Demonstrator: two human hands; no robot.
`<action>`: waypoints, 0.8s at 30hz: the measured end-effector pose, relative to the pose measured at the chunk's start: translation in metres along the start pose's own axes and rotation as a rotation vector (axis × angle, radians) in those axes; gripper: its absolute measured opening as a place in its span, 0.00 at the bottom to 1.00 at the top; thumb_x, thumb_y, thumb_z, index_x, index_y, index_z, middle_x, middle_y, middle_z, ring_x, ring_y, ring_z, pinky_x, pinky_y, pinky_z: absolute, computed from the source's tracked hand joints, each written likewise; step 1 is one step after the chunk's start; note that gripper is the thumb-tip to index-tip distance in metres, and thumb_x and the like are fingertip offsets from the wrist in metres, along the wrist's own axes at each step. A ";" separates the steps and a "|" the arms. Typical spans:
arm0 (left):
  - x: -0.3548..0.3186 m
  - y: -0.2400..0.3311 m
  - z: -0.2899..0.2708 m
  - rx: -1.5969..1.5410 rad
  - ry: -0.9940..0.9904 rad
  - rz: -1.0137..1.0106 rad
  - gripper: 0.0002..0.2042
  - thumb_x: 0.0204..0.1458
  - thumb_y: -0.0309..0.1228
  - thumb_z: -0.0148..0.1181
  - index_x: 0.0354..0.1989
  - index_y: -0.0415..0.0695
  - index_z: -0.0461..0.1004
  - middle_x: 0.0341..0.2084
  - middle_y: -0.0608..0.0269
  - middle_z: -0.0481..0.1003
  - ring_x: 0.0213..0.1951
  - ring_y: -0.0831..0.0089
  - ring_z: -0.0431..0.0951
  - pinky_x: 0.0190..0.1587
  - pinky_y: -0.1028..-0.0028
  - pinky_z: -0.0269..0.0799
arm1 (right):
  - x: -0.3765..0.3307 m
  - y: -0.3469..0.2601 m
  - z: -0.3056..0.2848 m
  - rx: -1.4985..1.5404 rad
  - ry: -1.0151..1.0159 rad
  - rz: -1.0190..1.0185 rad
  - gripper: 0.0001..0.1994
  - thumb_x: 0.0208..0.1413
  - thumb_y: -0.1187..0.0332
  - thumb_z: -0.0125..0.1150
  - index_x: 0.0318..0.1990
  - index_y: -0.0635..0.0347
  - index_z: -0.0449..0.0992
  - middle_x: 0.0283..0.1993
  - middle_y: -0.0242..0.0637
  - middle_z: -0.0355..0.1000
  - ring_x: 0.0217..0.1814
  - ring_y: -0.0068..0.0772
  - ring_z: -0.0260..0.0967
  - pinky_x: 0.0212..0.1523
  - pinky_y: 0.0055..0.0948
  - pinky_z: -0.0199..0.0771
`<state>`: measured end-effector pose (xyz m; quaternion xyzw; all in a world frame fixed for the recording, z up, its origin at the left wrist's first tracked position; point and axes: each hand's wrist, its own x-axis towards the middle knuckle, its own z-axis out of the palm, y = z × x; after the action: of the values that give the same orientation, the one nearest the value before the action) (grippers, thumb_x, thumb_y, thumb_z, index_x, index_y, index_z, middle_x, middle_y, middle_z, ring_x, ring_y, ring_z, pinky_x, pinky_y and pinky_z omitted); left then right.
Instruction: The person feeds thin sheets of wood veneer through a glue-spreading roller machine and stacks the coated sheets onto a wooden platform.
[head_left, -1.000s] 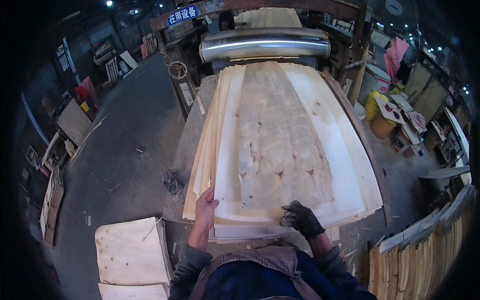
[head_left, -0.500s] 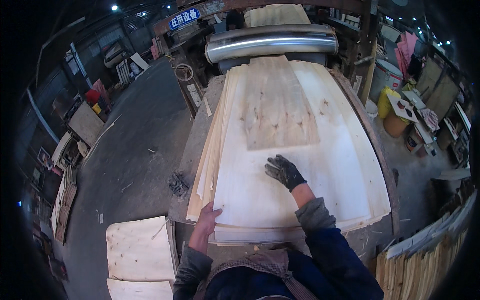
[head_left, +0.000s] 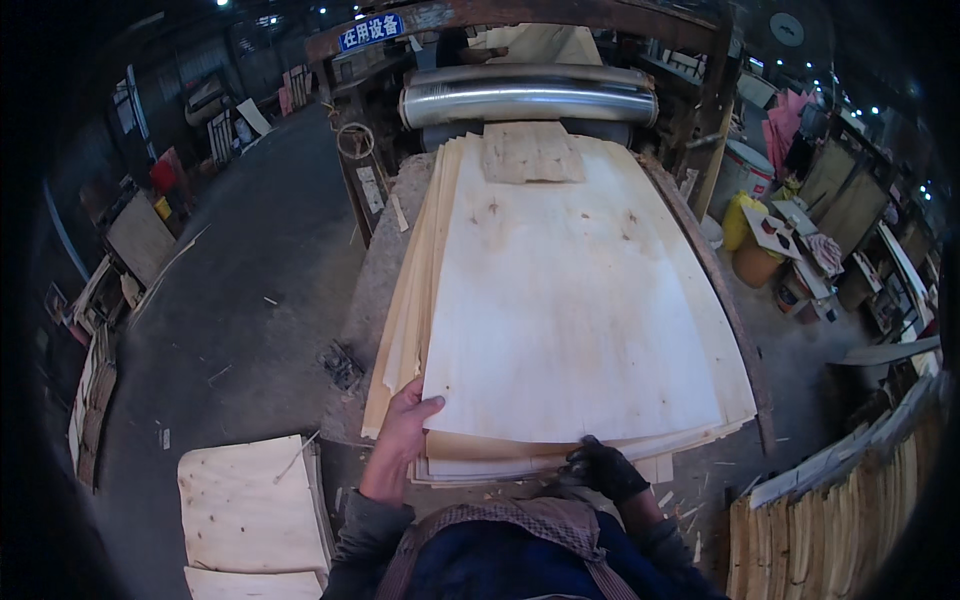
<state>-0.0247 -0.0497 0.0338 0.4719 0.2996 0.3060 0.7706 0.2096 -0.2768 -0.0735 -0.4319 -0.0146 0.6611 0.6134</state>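
Note:
A wide pale wood veneer sheet (head_left: 570,320) lies on top of a fanned stack of veneer sheets (head_left: 410,320). My bare left hand (head_left: 400,440) pinches its near left corner, thumb on top and fingers underneath. My right hand (head_left: 608,470), in a dark glove, is closed at the sheet's near edge, right of the middle; its fingertips are partly hidden there. At the far end, a darker veneer piece (head_left: 533,155) runs up to a shiny metal roller (head_left: 530,103), with only its near part showing.
A rusty machine frame (head_left: 540,15) surrounds the roller. Smaller veneer sheets (head_left: 250,500) are piled at lower left. Upright veneer stacks (head_left: 810,520) stand at lower right. Beyond the table's right side are a drum (head_left: 745,170) and a yellow bag (head_left: 738,220). Another person's hand shows behind the roller.
The darker veneer piece has moved away from me into the roller. My right hand has come back from over the sheet to its near edge. My left hand stays at the corner.

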 end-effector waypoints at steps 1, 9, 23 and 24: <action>-0.006 0.005 0.001 -0.008 -0.001 0.011 0.18 0.46 0.18 0.48 0.48 0.34 0.64 0.38 0.57 0.72 0.39 0.71 0.73 0.43 0.74 0.69 | -0.006 -0.001 0.001 0.023 0.023 -0.022 0.20 0.57 0.57 0.44 0.32 0.68 0.72 0.27 0.41 0.72 0.32 0.40 0.71 0.38 0.37 0.73; -0.007 -0.023 -0.041 0.106 0.077 -0.084 0.19 0.45 0.19 0.49 0.49 0.33 0.64 0.41 0.55 0.71 0.40 0.70 0.73 0.45 0.74 0.68 | -0.007 0.003 -0.001 0.125 0.109 -0.066 0.18 0.56 0.58 0.47 0.26 0.66 0.73 0.25 0.43 0.72 0.31 0.42 0.71 0.37 0.37 0.73; 0.010 -0.112 -0.044 1.194 0.403 0.131 0.29 0.41 0.26 0.57 0.54 0.32 0.55 0.50 0.42 0.61 0.53 0.50 0.60 0.56 0.64 0.57 | 0.154 -0.096 0.013 0.253 -0.024 -0.252 0.12 0.50 0.63 0.57 0.28 0.65 0.68 0.26 0.43 0.68 0.36 0.48 0.69 0.46 0.52 0.69; 0.010 -0.114 -0.047 1.199 0.397 0.127 0.29 0.41 0.26 0.58 0.54 0.32 0.56 0.51 0.41 0.60 0.54 0.51 0.60 0.56 0.65 0.57 | 0.173 -0.106 0.013 0.264 -0.099 -0.266 0.12 0.51 0.64 0.56 0.31 0.65 0.68 0.31 0.45 0.69 0.40 0.50 0.68 0.48 0.52 0.67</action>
<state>-0.0321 -0.0584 -0.0890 0.7727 0.5275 0.2119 0.2824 0.3084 -0.1014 -0.1035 -0.3090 -0.0148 0.5909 0.7451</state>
